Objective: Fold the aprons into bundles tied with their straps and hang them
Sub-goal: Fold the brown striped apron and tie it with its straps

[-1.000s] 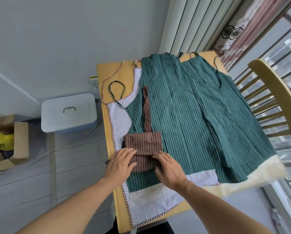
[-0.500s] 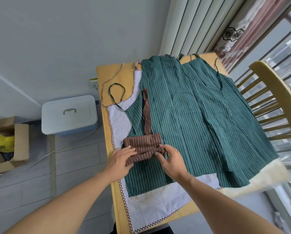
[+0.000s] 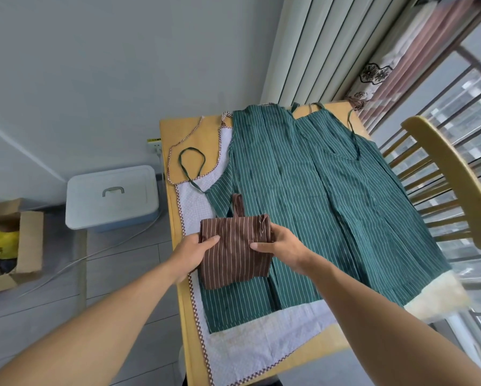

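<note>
Brown striped bundle [image 3: 233, 252] now gripped at both sides over the near-left of the green apron [image 3: 317, 204].

A second ago it lay flat on the green apron, both palms pressing its near fold; now the left hand [image 3: 193, 253] holds its left edge, thumb on top, and the right hand [image 3: 279, 245] its right edge, fingers behind and thumb in front. It looks taller, seemingly raised or turned up, and its strap [image 3: 237, 203] shows shorter than before. Folding seems finished; tying with the strap likely comes next. The green apron and the white apron [image 3: 261, 344] beneath it are unmoved.
</note>
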`<state>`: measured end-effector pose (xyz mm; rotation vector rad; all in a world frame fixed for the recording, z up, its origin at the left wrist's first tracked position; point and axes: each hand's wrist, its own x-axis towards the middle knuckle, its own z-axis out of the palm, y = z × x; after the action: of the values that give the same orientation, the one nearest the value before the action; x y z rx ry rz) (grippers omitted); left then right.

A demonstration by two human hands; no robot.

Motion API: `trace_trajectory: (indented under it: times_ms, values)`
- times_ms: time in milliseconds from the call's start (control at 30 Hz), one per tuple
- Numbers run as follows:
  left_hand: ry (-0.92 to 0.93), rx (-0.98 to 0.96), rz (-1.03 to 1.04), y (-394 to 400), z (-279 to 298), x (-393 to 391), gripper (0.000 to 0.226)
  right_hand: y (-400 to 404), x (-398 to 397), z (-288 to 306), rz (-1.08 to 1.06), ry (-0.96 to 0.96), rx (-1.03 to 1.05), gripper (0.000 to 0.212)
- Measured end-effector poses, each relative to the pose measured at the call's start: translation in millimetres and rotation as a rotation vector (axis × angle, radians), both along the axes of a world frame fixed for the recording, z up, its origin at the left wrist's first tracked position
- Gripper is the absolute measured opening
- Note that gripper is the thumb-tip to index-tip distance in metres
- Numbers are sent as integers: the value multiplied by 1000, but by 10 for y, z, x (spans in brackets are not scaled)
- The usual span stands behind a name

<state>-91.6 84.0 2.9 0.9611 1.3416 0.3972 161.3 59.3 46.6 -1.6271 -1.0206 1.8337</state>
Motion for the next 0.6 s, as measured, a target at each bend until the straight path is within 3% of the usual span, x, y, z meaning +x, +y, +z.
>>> trace_trajectory:
  times_ms: [133, 233, 333, 500, 567, 600]
  values:
    - [-51, -90, -93, -39, -38, -15, 34, -82, -26, -127, -96, -83, -69, 32]
    - [58, -93, -218, -21, -116, -37, 51, -124, -43, -182, -141, -100, -88, 31]
    - [152, -64, -233, -15, -206, -20, 49, -118, -62, -227, -163, -114, -55, 28]
    - [294, 271, -170, -119, -275, 38, 33, -104, -70, -315, -130, -336, 71, 15]
    - [390, 443, -249, -190, -305, 18, 35, -135, -45, -364, -100, -423, 116, 10]
    - [446, 528, -295, -232, -316, 4, 39, -167, -30, -395, -71, -472, 151, 18]
